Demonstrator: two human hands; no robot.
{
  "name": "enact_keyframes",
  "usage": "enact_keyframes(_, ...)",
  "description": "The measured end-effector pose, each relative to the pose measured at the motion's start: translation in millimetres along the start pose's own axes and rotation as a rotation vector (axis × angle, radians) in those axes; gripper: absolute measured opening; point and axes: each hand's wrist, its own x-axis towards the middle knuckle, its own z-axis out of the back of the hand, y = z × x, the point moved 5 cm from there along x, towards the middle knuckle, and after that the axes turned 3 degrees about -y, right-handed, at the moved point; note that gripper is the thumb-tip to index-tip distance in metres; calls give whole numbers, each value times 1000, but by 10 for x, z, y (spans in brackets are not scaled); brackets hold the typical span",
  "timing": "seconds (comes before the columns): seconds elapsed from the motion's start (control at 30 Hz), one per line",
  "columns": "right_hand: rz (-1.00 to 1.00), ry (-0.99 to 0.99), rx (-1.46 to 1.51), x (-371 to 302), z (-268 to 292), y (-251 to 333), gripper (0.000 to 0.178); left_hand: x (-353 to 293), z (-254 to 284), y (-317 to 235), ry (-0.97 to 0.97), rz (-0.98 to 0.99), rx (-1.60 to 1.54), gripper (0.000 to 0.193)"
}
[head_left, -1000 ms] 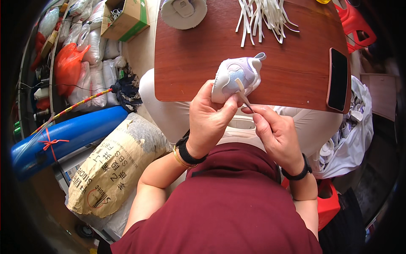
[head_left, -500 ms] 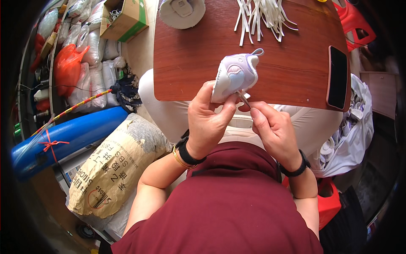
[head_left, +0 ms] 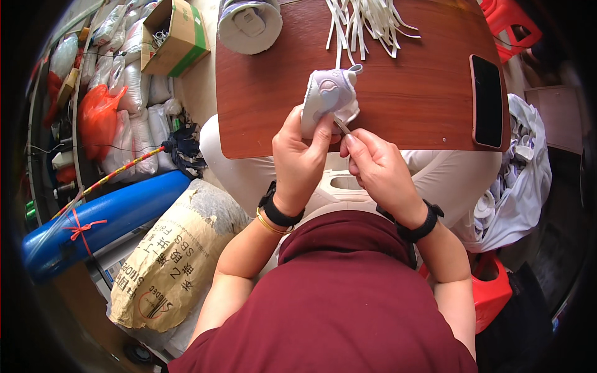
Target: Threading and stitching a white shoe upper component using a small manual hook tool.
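A small child's shoe upper [head_left: 324,93] in pale lilac, white and light blue is raised over the near edge of the brown wooden table [head_left: 404,105]. My left hand [head_left: 300,152] grips it by the side, thumb in front, with a pull loop sticking up at its top. Pinched in my right hand [head_left: 380,166] is a thin metal tool [head_left: 342,126], its tip at the shoe's lower opening beside my left thumb. What the tip touches is hidden. Farther back on the table lies a bundle of white flat laces or strips [head_left: 370,25].
A pale round roll [head_left: 250,28] stands at the table's far left, and a dark phone [head_left: 487,102] lies at its right edge. A white bag of shoe pieces [head_left: 516,186] hangs on the right. To the left are a paper sack [head_left: 180,255], a blue cylinder [head_left: 112,214] and a carton [head_left: 177,40].
The whole view has shifted slightly. The shoe upper has turned a little and tipped in my left hand, its opening now facing more toward the right. The metal tool stays at it.
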Motion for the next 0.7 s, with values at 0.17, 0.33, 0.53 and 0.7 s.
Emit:
enact_keyframes(0.17, 292, -113, -361, -22, -28, 123, 21, 24, 1, 3, 4, -50, 26, 7)
enact_keyframes(0.33, 595, -254, -819, -74, -121, 243, 15, -7, -16, 40, -39, -217, 178, 11)
enact_keyframes(0.53, 112, 140, 68, 147, -33, 23, 22, -28, 1, 60, -72, -256, 177, 11)
enact_keyframes(0.7, 589, -160, -778, 45, -89, 242, 20, -36, -15, 95, -99, -219, 125, 11)
